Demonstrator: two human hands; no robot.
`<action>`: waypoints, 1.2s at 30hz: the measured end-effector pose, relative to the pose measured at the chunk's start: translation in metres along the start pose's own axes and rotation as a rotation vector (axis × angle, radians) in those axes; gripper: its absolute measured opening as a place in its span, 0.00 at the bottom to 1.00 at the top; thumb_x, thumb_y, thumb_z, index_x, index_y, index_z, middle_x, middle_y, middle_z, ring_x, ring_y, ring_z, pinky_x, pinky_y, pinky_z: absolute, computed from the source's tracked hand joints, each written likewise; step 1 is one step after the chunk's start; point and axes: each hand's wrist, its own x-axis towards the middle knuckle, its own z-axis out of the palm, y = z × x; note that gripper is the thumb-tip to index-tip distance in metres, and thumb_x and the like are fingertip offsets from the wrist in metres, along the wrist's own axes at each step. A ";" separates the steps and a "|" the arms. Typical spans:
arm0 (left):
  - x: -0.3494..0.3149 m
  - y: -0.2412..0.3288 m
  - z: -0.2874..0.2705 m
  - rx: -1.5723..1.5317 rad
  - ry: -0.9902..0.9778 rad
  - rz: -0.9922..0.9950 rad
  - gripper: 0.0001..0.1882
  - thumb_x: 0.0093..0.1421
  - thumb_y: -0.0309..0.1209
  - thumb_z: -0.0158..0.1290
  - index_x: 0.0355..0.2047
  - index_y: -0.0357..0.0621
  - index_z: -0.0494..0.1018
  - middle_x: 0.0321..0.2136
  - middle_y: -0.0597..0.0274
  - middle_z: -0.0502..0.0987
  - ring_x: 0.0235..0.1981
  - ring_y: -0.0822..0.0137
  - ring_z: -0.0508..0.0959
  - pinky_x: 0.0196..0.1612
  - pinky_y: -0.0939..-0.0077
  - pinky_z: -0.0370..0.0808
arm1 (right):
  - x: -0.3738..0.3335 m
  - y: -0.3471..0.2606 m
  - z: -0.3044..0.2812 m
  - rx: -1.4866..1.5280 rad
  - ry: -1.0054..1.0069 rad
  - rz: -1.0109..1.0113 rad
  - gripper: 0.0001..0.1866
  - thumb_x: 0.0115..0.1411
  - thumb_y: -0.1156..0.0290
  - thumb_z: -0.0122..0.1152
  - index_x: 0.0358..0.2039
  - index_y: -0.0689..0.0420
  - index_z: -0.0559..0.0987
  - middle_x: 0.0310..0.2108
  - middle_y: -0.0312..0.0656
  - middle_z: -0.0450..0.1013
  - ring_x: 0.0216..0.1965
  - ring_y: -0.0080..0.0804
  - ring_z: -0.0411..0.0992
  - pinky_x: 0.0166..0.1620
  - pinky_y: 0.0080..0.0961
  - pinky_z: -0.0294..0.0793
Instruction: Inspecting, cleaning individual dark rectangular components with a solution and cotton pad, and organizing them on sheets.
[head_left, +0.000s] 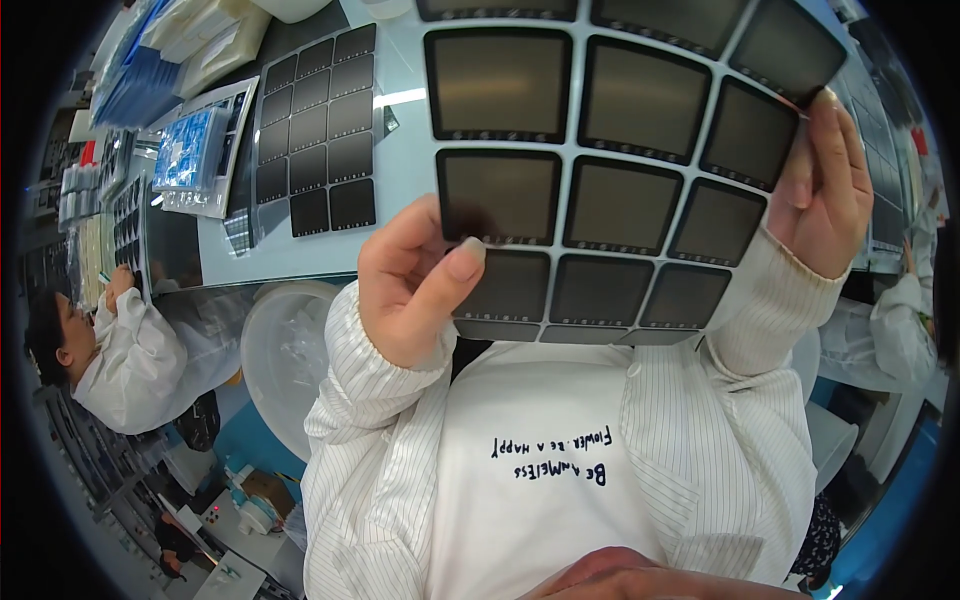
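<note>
A large clear sheet (pixel 575 150) printed with rows of dark, black-framed rectangles is held up in front of my chest. My left hand (pixel 415 290) pinches its left edge, the thumb lying on the front face and the fingers partly hidden behind. At the upper right edge, my right hand (pixel 830 185) grips the same sheet near a corner, fingers bent around the border. The sheet is tilted, and its top runs out of view. On the table to the left lies a similar sheet of dark rectangles (pixel 330 115).
Left of that sheet lies a blue-and-white plastic packet (pixel 188 150). Stacked blue and cream sheets (pixel 160 65) stand at the back left. A round white bin (pixel 290 345) sits below the table edge (pixel 260 283). A co-worker in white (pixel 135 350) works at far left; another white sleeve (pixel 900 320) shows at right.
</note>
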 end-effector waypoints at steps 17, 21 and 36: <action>0.006 -0.006 -0.006 -0.251 -0.061 0.052 0.15 0.58 0.35 0.59 0.35 0.32 0.76 0.26 0.67 0.76 0.28 0.78 0.70 0.32 0.83 0.67 | 0.017 0.114 0.029 0.069 -0.022 0.740 0.16 0.59 0.73 0.58 0.46 0.68 0.75 0.39 0.44 0.77 0.39 0.26 0.76 0.43 0.16 0.75; 0.006 -0.009 -0.020 -0.018 -0.143 0.207 0.13 0.59 0.31 0.57 0.39 0.31 0.75 0.30 0.65 0.78 0.29 0.77 0.72 0.34 0.83 0.68 | 0.027 0.113 0.008 0.151 -0.066 0.759 0.17 0.60 0.72 0.59 0.46 0.68 0.75 0.40 0.44 0.76 0.40 0.25 0.75 0.43 0.16 0.74; 0.020 -0.014 0.007 0.214 0.234 0.412 0.47 0.44 0.35 0.69 0.58 0.33 0.54 0.37 0.60 0.74 0.40 0.69 0.74 0.49 0.75 0.68 | -0.026 0.030 0.056 -0.203 0.315 -0.018 0.10 0.63 0.72 0.56 0.40 0.65 0.77 0.31 0.37 0.76 0.26 0.15 0.69 0.28 0.06 0.64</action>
